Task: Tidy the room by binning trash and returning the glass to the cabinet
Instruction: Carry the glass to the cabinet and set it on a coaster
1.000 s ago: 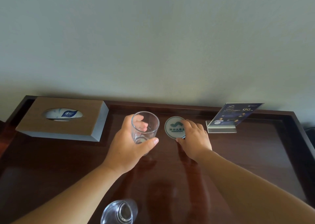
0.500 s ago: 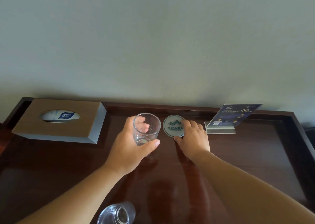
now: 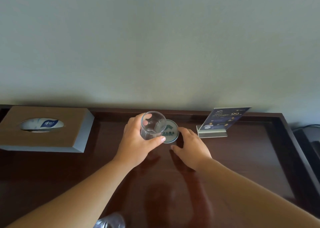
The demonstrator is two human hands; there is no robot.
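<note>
Head view: looking down at a dark wooden table (image 3: 242, 167) set against a plain wall.
Left hand (image 3: 138, 141): wrapped around the clear glass (image 3: 152, 125), thumb across the near side, fingers behind; the glass is upright and looks empty.
Glass position: over the left edge of the round coaster (image 3: 170, 131); whether its base touches the coaster I cannot tell.
Right hand (image 3: 190, 148): holds nothing, fingers loosely spread, just right of the coaster and near it; contact with the table not clear.
Far left: tissue box (image 3: 45, 129), a tissue showing in its slot.
Far right: tilted card stand (image 3: 223, 122) by the wall.
Near edge: top of a clear plastic bottle (image 3: 110, 221), partly cut off by the frame.
Progress: glass in hand, not yet set down. No bin or loose trash in view, so the binning step cannot be judged; the bottle may be left to handle.
</note>
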